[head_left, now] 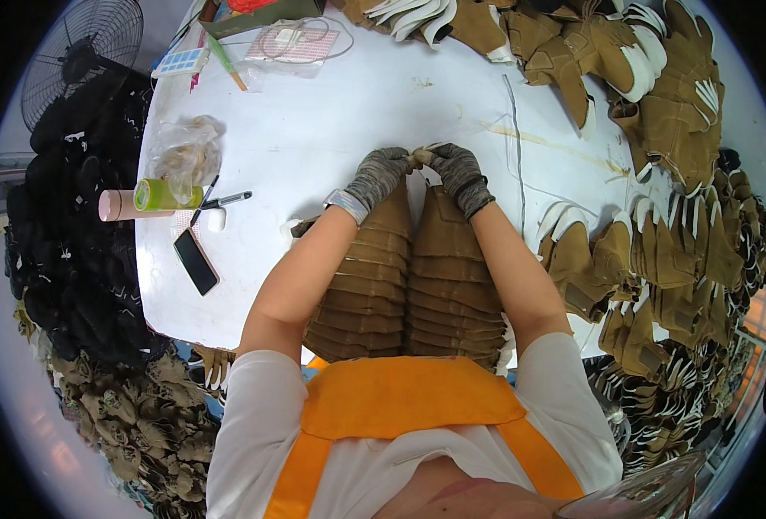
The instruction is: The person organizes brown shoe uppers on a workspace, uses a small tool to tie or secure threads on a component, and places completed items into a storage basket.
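Observation:
Two overlapping rows of brown shoe uppers, a left row (361, 285) and a right row (454, 290), lie on the white table in front of my body. At their far end, my left hand (378, 180) and my right hand (459, 176), both in grey knitted gloves, meet with their fingertips pinched together. What the fingertips hold is too small to make out. My left wrist lies over the left row's far end, and my right hand is over the tip of the right row.
On the white table (288, 164), a phone (196, 261), pens, a pink bottle (119, 206), a green tape roll (165, 195) and a plastic bag (188, 151) lie left. More brown uppers (660, 251) are piled right. Black pieces (80, 233) hang left, beneath a fan (80, 60).

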{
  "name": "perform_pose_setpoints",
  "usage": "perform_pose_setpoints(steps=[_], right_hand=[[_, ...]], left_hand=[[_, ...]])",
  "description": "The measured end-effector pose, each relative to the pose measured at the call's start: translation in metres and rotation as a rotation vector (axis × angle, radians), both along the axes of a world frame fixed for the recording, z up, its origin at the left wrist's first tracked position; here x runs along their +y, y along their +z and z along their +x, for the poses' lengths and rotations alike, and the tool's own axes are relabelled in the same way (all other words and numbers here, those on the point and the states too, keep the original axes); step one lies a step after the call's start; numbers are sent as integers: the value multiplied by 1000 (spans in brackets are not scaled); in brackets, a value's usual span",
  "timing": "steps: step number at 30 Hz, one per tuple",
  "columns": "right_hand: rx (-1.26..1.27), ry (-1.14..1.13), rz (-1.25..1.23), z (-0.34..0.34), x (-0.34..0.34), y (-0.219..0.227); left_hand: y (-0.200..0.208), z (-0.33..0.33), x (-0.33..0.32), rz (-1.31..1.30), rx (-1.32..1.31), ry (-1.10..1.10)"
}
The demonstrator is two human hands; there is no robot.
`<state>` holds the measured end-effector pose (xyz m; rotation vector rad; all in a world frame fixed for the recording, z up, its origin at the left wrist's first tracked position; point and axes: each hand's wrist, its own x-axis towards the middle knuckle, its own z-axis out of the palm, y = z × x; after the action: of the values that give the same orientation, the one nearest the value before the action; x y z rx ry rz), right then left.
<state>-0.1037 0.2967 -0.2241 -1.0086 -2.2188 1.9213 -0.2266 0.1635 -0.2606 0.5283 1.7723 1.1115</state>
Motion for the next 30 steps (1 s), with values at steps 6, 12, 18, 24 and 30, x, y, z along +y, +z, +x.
perform_pose_setpoints(steps=[6,12,18,24,30], right_hand=[[-81,45,41,17,4,-1],[148,23,118,24,-2,1],[236,76,-169,15,-7,19],[188,175,-192,0,6,22],[88,245,69,20,5,11]], left_hand=[[28,10,0,-103,166,49],[11,9,1,-61,139,150],[23,-9,-14,315,-298,154],[56,-12,-8,285,-37,-156],[95,-9,7,-390,547,-589]])
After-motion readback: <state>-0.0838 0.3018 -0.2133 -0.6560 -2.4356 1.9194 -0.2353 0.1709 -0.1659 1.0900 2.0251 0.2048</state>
